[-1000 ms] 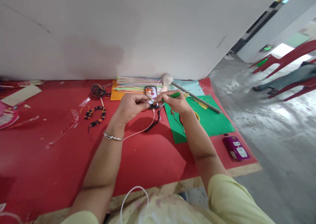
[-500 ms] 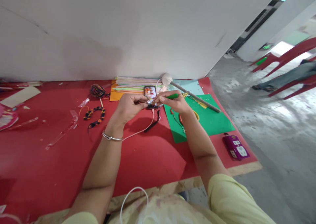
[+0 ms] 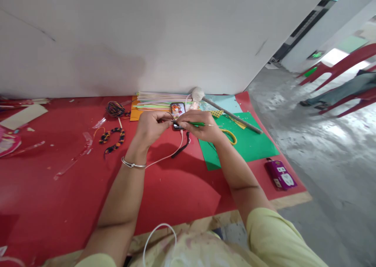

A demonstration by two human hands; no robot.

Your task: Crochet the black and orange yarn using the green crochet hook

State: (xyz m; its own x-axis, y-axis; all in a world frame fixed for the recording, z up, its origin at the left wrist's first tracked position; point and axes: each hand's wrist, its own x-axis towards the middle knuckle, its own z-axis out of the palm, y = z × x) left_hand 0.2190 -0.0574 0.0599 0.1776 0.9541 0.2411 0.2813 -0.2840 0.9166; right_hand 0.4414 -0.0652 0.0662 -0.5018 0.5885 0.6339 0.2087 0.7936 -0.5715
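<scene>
In the head view my left hand is closed in a pinch on a small dark strand, which looks like yarn; the fingers hide most of it. My right hand grips a crochet hook with a green handle, its thin metal shaft sticking out to the right. Both hands' fingertips nearly meet over a phone with a lit screen, covering part of it. A white cable runs from the phone toward my left wrist, which wears a silver bangle.
Left of my hands lie a multicoloured yarn ball and a dark-and-orange crocheted strip. Behind them are pale sticks and a white ball on a grey stick. Green paper and a purple packet lie to the right.
My right hand has turned, so the hook now lies lower and flatter, its shaft pointing right instead of up and right. My left hand stays almost in place.
</scene>
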